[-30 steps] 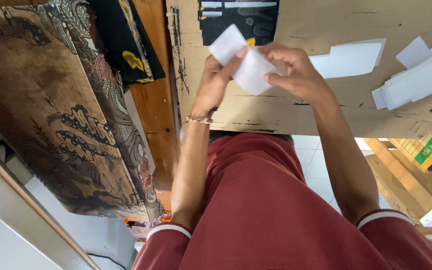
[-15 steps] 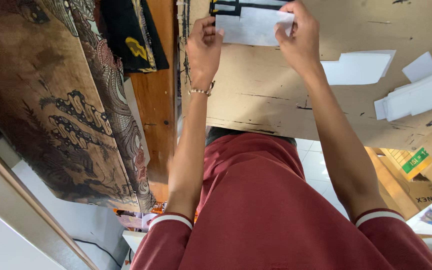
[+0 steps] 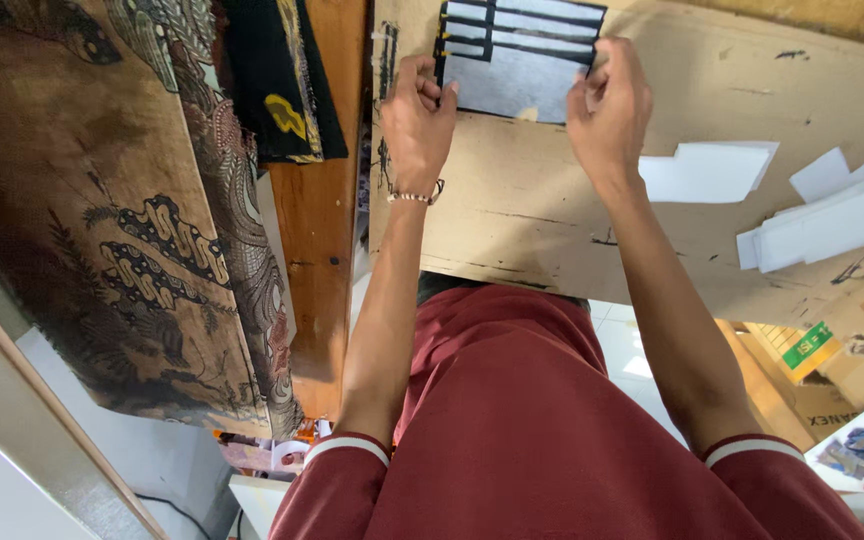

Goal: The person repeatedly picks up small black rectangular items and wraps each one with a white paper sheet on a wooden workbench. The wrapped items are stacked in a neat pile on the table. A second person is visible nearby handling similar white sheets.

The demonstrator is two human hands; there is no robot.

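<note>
While cardboard (image 3: 552, 230) lies bare below, both hands pinch the stencil's (image 3: 517, 60) side edges.

left hand (image 3: 418, 118): arm stretched forward, fingers curled, thumb and fingertips pinching, bead bracelet on wrist | right hand (image 3: 610, 110): arm stretched forward, fingers bent, pinching too | both forearms bare, nearly parallel, red sleeves at elbows

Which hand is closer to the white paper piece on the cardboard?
Right. The right hand is beside the white paper piece; the left hand lies across the grey sheet.
</note>
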